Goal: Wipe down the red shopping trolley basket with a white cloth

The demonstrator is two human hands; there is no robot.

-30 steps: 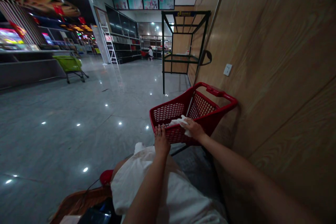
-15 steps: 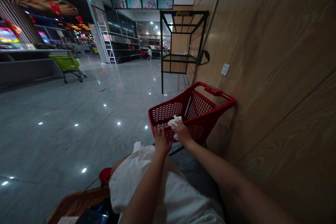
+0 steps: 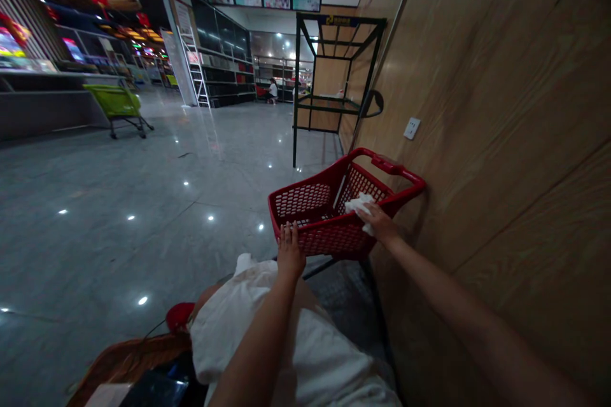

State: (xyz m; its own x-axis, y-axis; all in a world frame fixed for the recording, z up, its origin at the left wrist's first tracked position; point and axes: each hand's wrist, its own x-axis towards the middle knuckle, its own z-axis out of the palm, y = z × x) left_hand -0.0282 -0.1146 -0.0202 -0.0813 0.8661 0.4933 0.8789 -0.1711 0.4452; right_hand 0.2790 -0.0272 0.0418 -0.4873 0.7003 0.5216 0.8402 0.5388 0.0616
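A red plastic shopping cart (image 3: pixel 305 200) with a mesh basket stands in front of me, beside the wood wall. My left hand (image 3: pixel 290 253) holds its near rim toward the left corner, fingers hooked over the edge and thumb hidden. In my right hand (image 3: pixel 380 224) is a crumpled white cloth (image 3: pixel 359 203), pressed over the same rim farther right. Part of the cloth hangs down outside the basket, under the hand.
A dark metal rack frame (image 3: pixel 296 89) stands behind the cart. The wood-panelled wall (image 3: pixel 501 108) runs close along my right. A green cart (image 3: pixel 114 102) is at far left. A wicker basket (image 3: pixel 107 356) holding dark items sits at lower left. A person crouches far back.
My right hand has slid the white cloth to the right along the cart's near rim. My left hand stays at the left part of the rim. The view has shifted slightly.
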